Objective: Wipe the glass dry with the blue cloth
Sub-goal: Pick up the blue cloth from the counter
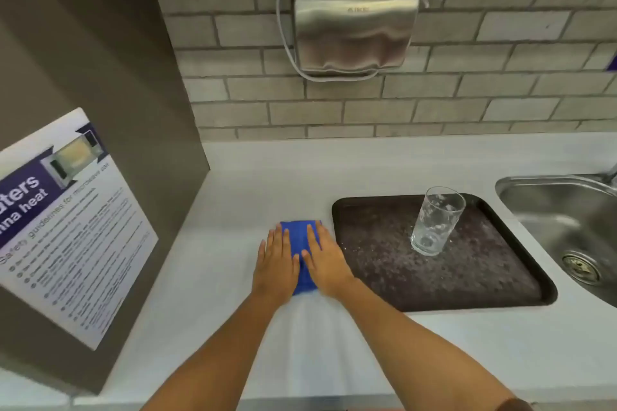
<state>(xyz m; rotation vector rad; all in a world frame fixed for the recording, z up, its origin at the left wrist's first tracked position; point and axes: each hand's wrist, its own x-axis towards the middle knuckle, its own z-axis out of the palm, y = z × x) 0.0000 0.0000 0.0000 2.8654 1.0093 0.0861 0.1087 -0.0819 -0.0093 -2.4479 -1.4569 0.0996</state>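
A folded blue cloth (298, 238) lies flat on the white counter (253, 190), just left of a dark tray (467, 284). Both hands rest flat on it, fingers stretched out. My left hand (276, 265) covers its left side and my right hand (325, 260) covers its right side. Neither hand grips the cloth. A clear drinking glass (435, 220) stands upright on the tray's far right part, with water drops inside and around its base. The glass is well to the right of both hands.
A steel sink (564, 227) is set into the counter right of the tray. A steel hand dryer (354, 27) hangs on the brick wall behind. A grey cabinet side with a microwave safety poster (66, 227) stands at the left.
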